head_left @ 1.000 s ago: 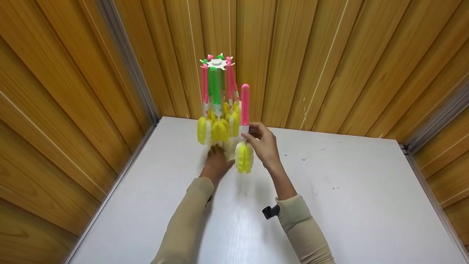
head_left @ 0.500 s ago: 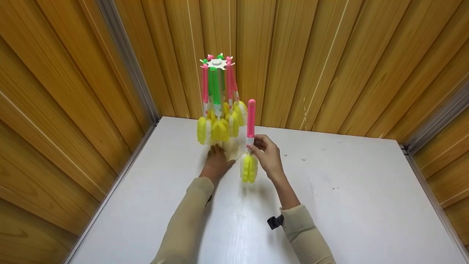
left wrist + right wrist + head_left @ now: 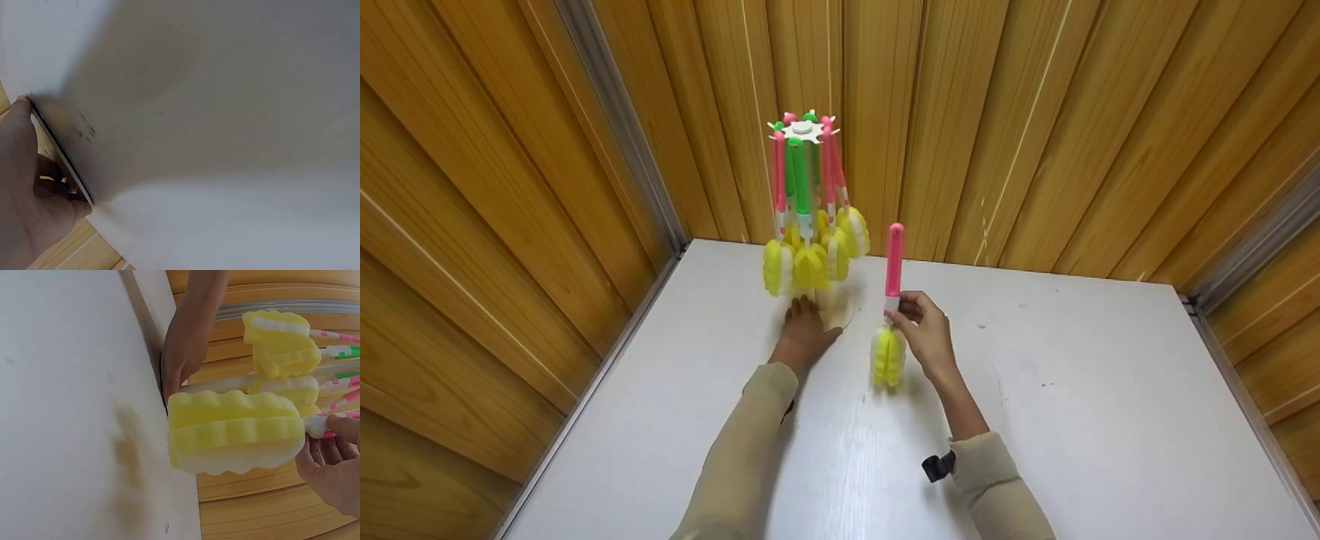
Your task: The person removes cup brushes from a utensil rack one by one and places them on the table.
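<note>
My right hand (image 3: 930, 337) pinches the white neck of a pink-handled brush (image 3: 893, 262), held upright with its yellow and white sponge head down. In the right wrist view this sponge (image 3: 236, 430) is close up, with the fingers of my right hand (image 3: 337, 461) at its neck. To the left stands a white rack (image 3: 804, 130) hung with several pink and green brushes (image 3: 802, 176). My left hand (image 3: 804, 334) grips the round base (image 3: 836, 309) low down. In the left wrist view, the thumb and fingers of my left hand (image 3: 34, 185) hold the base's thin edge (image 3: 62, 154).
The white table (image 3: 1080, 420) has small dark marks on its surface. Wood-panelled walls (image 3: 960, 135) stand behind it and at both sides, with metal strips (image 3: 619, 127) at the corners.
My right hand has moved right and toward the near edge with the pink brush, widening the distance from the rack. The left hand stays at the base.
</note>
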`<state>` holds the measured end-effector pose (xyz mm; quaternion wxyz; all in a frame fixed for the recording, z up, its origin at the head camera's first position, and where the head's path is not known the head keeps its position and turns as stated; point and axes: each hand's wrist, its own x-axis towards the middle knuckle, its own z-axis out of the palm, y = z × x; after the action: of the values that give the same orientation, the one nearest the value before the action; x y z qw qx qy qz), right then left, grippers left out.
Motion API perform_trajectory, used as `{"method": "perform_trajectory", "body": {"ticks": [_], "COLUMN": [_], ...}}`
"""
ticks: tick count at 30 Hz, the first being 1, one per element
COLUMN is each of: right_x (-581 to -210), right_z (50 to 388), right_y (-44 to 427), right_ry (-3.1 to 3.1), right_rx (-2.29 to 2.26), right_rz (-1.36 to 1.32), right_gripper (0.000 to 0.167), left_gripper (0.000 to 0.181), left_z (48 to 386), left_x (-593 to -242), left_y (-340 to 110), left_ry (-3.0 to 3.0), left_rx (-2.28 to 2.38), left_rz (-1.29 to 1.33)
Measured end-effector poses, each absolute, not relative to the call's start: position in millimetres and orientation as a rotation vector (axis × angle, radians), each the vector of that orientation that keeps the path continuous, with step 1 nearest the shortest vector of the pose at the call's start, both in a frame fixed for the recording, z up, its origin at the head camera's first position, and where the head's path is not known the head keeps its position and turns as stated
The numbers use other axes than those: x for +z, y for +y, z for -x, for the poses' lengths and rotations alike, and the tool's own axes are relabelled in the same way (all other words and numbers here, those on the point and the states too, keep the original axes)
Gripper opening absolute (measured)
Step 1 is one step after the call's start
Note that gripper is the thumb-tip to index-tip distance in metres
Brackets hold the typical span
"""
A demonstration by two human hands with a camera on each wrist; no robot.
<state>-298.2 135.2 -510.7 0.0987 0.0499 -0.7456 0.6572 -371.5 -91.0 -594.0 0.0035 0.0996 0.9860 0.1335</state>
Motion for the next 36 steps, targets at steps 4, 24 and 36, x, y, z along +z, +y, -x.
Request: {"method": "perform_trajectory", "body": {"ticks": [4, 24, 36], "right_x": [-516.0, -541.8, -553.2], "right_z": [295.2, 293.9, 297.0], "right_y": [143.3, 166.5, 175.0], "right_ry": [-2.226, -2.254, -2.203], "right_rx": [1.926, 1.881, 1.862], "right_rz": [-0.119, -0.010, -0.049], "right_gripper": [0.028, 0.031, 0.020], "left_gripper": [0.081, 0.089, 0.088], "left_z": [372.9, 373.1, 371.1], "left_x": [-595.1, -596.1, -595.6], "left_y": [-91.8, -91.6, -90.2], "left_ry": [3.083, 3.057, 3.088], "left_rx": [0.432, 0.370, 0.313], "left_rz": [-0.310, -0.313, -0.334]}}
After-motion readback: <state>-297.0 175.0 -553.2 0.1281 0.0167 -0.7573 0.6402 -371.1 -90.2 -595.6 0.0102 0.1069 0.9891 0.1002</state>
